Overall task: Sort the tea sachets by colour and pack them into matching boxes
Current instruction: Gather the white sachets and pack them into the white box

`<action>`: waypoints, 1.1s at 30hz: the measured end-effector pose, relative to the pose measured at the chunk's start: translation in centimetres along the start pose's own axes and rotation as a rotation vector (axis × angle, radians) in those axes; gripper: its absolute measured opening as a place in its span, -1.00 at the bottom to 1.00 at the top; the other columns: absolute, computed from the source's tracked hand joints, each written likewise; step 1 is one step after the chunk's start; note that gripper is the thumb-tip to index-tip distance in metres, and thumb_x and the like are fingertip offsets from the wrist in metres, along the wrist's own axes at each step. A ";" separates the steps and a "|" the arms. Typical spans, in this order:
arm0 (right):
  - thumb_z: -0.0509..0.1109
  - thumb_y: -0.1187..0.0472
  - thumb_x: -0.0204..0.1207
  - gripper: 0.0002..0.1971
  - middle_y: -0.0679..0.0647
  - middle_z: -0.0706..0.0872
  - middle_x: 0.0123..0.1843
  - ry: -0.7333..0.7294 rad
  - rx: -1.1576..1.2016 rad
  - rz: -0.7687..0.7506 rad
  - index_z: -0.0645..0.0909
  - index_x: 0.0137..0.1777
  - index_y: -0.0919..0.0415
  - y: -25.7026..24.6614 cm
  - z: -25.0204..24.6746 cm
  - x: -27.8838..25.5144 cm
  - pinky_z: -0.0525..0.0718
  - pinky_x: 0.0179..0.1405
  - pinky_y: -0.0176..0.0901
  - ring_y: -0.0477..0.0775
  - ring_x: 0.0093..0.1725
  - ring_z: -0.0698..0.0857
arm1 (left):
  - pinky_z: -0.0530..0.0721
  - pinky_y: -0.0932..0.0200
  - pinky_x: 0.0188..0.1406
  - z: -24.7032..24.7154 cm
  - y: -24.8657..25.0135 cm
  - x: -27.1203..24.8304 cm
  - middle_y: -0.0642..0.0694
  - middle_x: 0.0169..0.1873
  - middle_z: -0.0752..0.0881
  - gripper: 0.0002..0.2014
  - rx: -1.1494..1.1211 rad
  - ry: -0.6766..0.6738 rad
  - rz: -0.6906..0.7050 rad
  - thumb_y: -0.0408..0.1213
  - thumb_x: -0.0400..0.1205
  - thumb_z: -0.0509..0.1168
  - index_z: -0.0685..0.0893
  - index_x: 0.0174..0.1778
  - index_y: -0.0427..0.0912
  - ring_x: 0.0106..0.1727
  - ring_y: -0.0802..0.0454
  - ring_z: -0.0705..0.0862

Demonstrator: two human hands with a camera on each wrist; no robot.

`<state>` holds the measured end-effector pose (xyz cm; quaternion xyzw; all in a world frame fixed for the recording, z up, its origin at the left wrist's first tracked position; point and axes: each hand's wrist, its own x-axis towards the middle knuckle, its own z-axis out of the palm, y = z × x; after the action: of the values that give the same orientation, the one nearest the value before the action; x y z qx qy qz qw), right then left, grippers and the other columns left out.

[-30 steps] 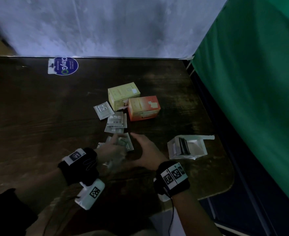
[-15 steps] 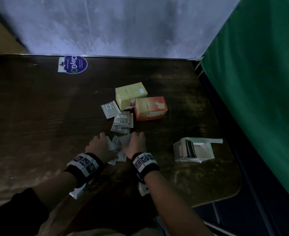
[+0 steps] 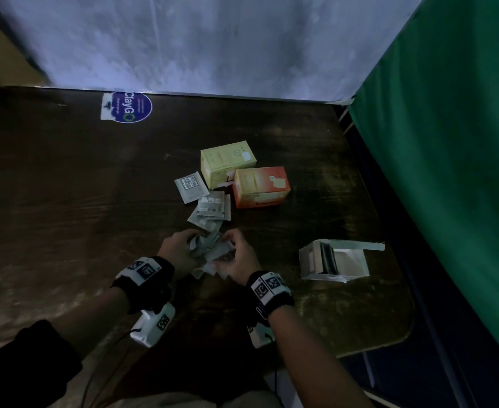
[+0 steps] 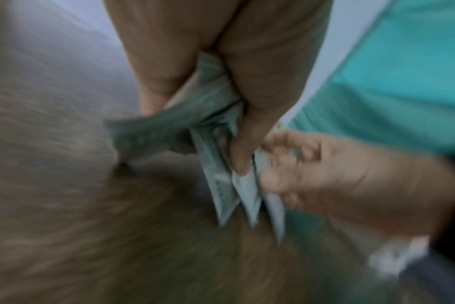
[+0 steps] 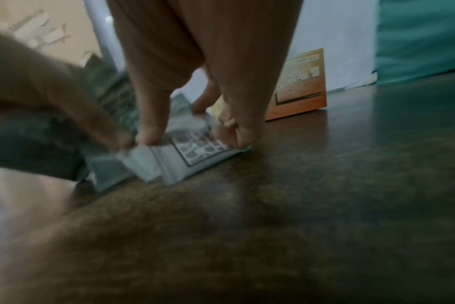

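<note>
Both hands meet over a bunch of pale grey-green tea sachets near the table's front. My left hand grips several of the sachets, fanned edge-up between thumb and fingers. My right hand pinches the same bunch from the right, its fingertips pressing a sachet with a printed square against the table. More sachets lie loose beyond the hands. A yellow box and an orange box stand behind them. A white box lies open on its side at the right.
The dark wooden table ends at a rounded corner on the right front. A green curtain hangs along the right side and a pale wall stands behind. A blue round sticker is on the far table.
Both hands have closed in on the near sachets and bunched them together, lifting some on edge. The loose pile and the boxes have not moved.
</note>
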<state>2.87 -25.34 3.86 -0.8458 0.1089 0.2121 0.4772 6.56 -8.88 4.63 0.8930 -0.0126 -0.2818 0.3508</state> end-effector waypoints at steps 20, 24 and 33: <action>0.48 0.40 0.47 -0.72 0.10 0.78 0.10 0.070 0.647 -0.043 0.64 0.14 0.16 -0.3 -5.0 -3.1 0.74 0.11 -0.07 0.00 0.08 0.78 | 0.74 0.03 -0.09 -2.9 5.4 -0.8 -0.16 -0.12 0.80 -0.31 -0.860 -0.392 0.119 0.35 0.02 0.56 0.75 -0.09 -0.06 -0.18 -0.04 0.78; 0.51 0.32 0.45 -0.74 -0.03 0.77 0.04 0.108 0.469 -0.116 0.65 0.12 0.17 -1.2 -6.1 -3.6 0.74 0.07 -0.20 -0.16 0.05 0.76 | 0.71 0.24 -0.37 -2.7 5.8 -1.2 -0.07 -0.34 0.81 -0.18 -0.750 -0.455 0.132 0.43 -0.10 0.53 0.68 -0.17 -0.20 -0.36 0.05 0.77; 0.45 0.35 0.51 -0.82 0.04 0.79 0.00 0.097 0.687 -0.038 0.65 0.05 0.12 -1.9 -6.5 -4.9 0.78 0.01 -0.06 -0.04 -0.03 0.80 | 0.67 0.35 -0.52 -2.7 7.5 -2.0 -0.05 -0.32 0.79 -0.73 -0.862 -0.209 0.073 -0.14 0.74 0.06 0.63 -0.10 -0.11 -0.43 0.19 0.77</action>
<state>0.89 -29.99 10.53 -0.6467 0.1807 0.1135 0.7323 7.53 -12.38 11.96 0.6307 0.0391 -0.3375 0.6977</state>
